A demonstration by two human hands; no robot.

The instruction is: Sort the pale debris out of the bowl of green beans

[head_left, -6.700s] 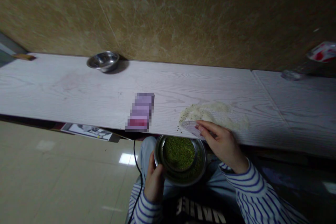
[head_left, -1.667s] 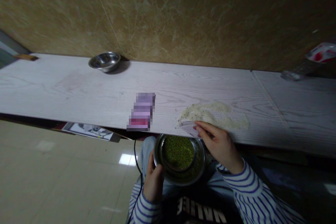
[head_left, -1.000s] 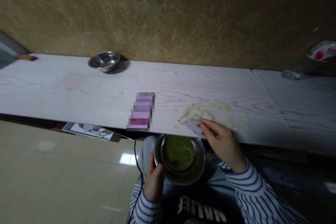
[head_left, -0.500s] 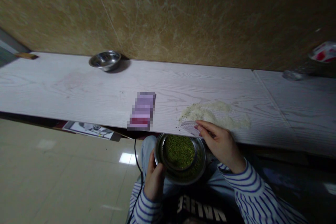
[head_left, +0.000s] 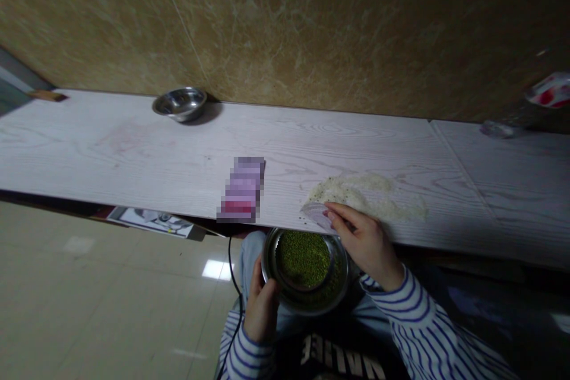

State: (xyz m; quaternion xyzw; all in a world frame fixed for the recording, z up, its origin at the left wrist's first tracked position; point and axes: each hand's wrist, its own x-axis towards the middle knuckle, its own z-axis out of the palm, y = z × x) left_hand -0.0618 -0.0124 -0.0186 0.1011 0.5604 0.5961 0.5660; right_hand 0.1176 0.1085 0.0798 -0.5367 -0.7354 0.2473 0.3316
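My left hand (head_left: 262,306) grips the rim of a steel bowl (head_left: 342,276) on my lap, just below the table's front edge. Green mung beans (head_left: 305,256) lie inside it. My right hand (head_left: 363,240) pinches a thin, pale, curved plastic scraper-like piece (head_left: 317,214), its exact kind unclear, resting on the tabletop. Beside that piece, white rice-like grains (head_left: 351,191) are spread out, with dark specks mixed in at their left end. My right fingers are close to the near side of the grains.
A small steel bowl (head_left: 180,104) stands by the wall at the back left. A blurred-out purple phone-like rectangle (head_left: 243,190) lies left of the grains. At the far right, a clear plastic bottle (head_left: 525,108) lies against the wall. A black cable (head_left: 236,282) hangs by my left arm.
My right hand has slid slightly left with the thin plastic piece, along the near edge of the grains. My left hand and the bowl of beans have hardly moved.
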